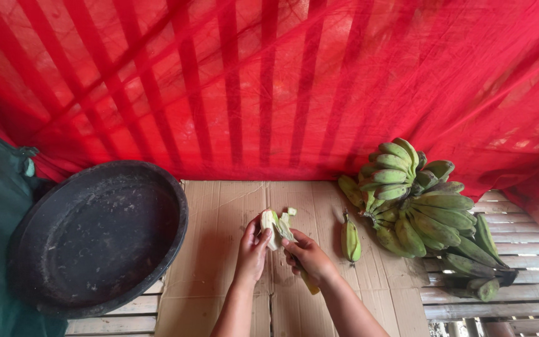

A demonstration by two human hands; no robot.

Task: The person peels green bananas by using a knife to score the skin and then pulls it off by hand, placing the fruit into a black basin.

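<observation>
Banana (274, 226), half peeled, held up over the cardboard (219, 249), pale flesh showing at the top with a strip of green peel hanging off one side. Left hand (254, 249) closed round its lower part, thumb and fingers wrapped about the skin. Right hand (310, 257) closed on a knife (307, 282); yellowish handle end pokes out below the fist, blade hidden at the fruit. Both hands touching the banana, close together, well above the sheet.

Likely light, and firm rather than soft, being green; peeled flesh probably sticky with sap and slippery, so best gripped on the part with skin left on, low down, away from the blade. Flesh likely to bruise or snap if squeezed hard near the bare end.

Single banana (350, 240) lying on the cardboard just right of the hands. Big bunch (422, 212) further right, resting partly on wooden slats (519, 249). Large black basin (98, 237) tilted at left, near the cardboard edge. Red netting (269, 87) behind everything.
</observation>
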